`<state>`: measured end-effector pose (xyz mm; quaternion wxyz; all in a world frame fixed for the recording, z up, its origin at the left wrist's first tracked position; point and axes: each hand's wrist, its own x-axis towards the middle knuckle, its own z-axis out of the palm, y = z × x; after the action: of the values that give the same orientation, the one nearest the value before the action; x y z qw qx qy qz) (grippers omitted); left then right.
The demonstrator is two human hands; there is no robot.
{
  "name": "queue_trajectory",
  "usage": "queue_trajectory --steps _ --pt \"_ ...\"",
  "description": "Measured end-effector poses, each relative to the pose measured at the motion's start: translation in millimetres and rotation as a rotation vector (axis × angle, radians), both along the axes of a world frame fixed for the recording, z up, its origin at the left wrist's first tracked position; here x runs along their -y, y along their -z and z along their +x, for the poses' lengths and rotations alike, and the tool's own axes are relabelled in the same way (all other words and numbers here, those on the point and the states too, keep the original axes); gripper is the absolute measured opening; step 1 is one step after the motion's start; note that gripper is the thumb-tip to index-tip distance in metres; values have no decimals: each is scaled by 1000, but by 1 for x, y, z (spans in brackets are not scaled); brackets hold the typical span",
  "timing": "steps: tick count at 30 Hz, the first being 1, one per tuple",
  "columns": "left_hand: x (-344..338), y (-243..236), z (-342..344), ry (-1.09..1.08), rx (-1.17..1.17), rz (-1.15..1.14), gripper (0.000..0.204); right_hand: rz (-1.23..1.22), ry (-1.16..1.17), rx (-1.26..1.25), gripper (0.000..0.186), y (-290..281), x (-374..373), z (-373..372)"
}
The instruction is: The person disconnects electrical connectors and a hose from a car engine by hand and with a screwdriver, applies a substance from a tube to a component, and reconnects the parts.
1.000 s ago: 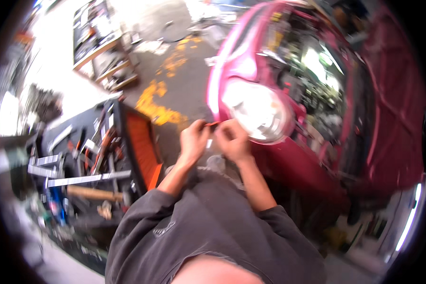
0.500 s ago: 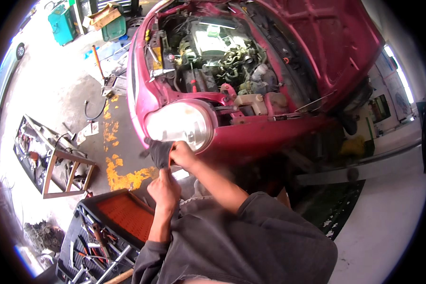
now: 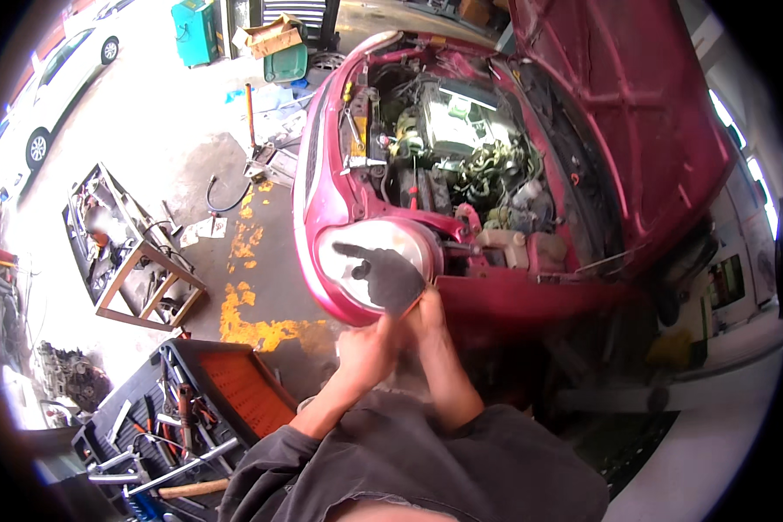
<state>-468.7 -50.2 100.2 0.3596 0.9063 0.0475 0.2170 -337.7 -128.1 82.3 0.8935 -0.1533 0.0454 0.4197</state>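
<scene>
A dark grey work glove (image 3: 393,280) with a reddish-orange cuff edge hangs between my bare hands, in front of the car's left-hand headlight (image 3: 332,277). One of its fingers sticks out to the left. My left hand (image 3: 364,355) is closed at the lower side of the cuff, its fingertips partly hidden. My right hand (image 3: 429,315) pinches the cuff from the right. Beyond the glove stands a dark pink car (image 3: 322,187) with its hood (image 3: 626,104) raised and its engine bay (image 3: 461,165) exposed. A red-handled screwdriver (image 3: 414,196) stands in the engine bay.
Lower left, a tool cart (image 3: 261,383) carries a hammer (image 3: 196,489), wrenches and several other tools. Behind it a metal frame trolley (image 3: 148,296) holds loose parts. A floor jack (image 3: 274,165) with an orange handle stands beside the car. An engine block (image 3: 70,378) sits at the far left.
My view has shifted, so the car now appears lower and further right. The glove has turned, with one finger now pointing left. Both hands remain at its cuff.
</scene>
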Motion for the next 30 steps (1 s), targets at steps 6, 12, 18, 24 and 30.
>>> queue_trajectory --steps 6,12,18,24,30 --pt "6 1 17 147 246 -18 14 -376 140 925 31 -7 -6 20" --pt "-13 -11 45 168 226 16 22 -298 -60 672 34 -13 -33 50" --pt "0 -16 86 304 368 196 21 -339 -181 777 53 -2 -20 108" --pt "-34 -17 142 138 114 328 12 232 -121 368 61 37 -56 169" --pt "-58 5 193 482 -124 13 39 845 -20 -848 60 -47 -43 188"
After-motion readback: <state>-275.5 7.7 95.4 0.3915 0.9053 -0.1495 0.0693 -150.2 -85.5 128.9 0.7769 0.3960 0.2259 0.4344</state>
